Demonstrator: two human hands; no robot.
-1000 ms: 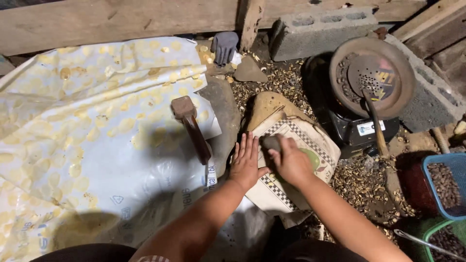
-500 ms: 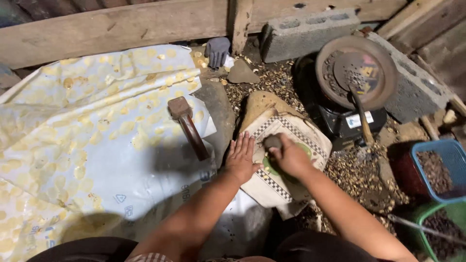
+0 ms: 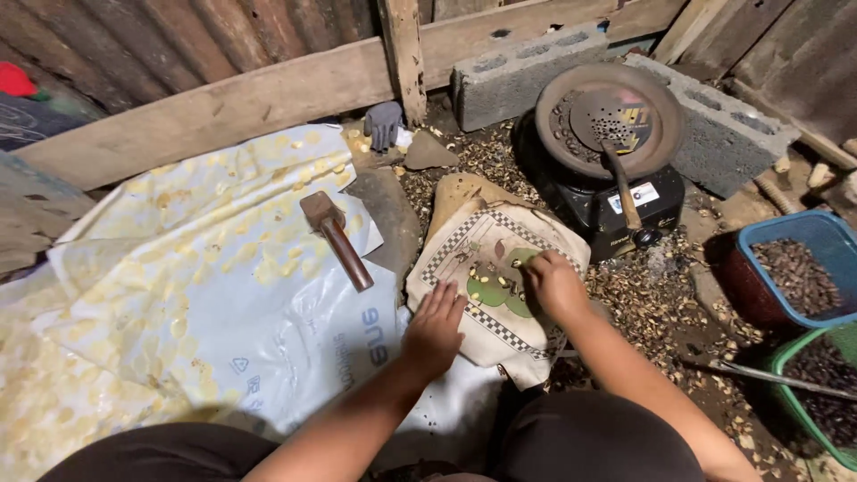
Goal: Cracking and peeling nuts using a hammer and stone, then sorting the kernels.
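Spread on the dirt floor, sack (image 3: 500,295) carries kernels (image 3: 489,277) just left of my curled right hand (image 3: 555,286), nearer than my flat, empty left hand (image 3: 435,328).

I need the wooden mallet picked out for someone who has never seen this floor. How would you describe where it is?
Start at the big pale plastic sheet strewn with yellow kernels. The wooden mallet lies on its right edge, head toward the wall, just left of the checkered sack that the left hand and right hand touch. It is the only dark brown, block-headed tool there; the other handle belongs to the perforated ladle on the pan.
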